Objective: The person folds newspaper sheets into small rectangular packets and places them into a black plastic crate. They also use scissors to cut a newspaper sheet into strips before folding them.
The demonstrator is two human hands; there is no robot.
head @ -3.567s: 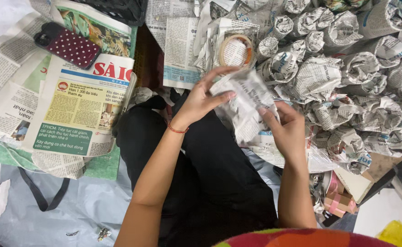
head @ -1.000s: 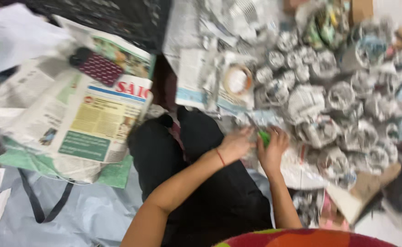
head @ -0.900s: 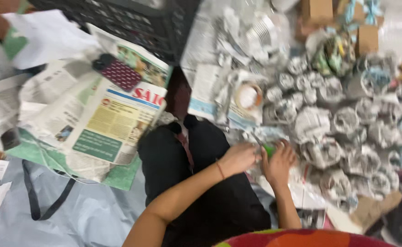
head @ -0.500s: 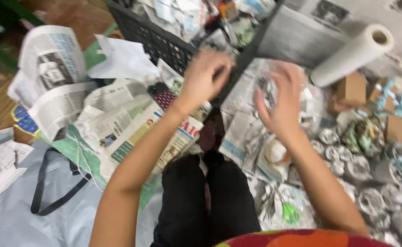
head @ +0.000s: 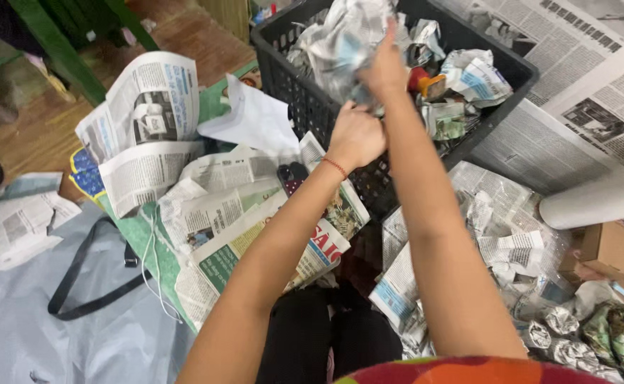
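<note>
Both my arms reach forward to a black plastic crate (head: 305,107) filled with things wrapped in crumpled newspaper. My left hand (head: 355,135), with a red string on the wrist, is closed at the crate's near rim, against a newspaper-wrapped bundle (head: 340,43). My right hand (head: 385,67) is higher, its fingers gripping the same bundle over the crate. Inside the crate lie more wrapped pieces (head: 472,75) and something red and orange (head: 426,82).
Loose newspaper sheets (head: 148,128) cover the floor to the left, with a dark dotted pouch (head: 291,176) on them. A white paper roll (head: 596,199), a small cardboard box (head: 607,249) and several wrapped bundles (head: 575,334) lie at right. A black strap (head: 84,277) crosses grey sheeting.
The view has swung from the wrapped bundles up to the crate. My hands rose from my lap and now both close on a bundle over the crate.
</note>
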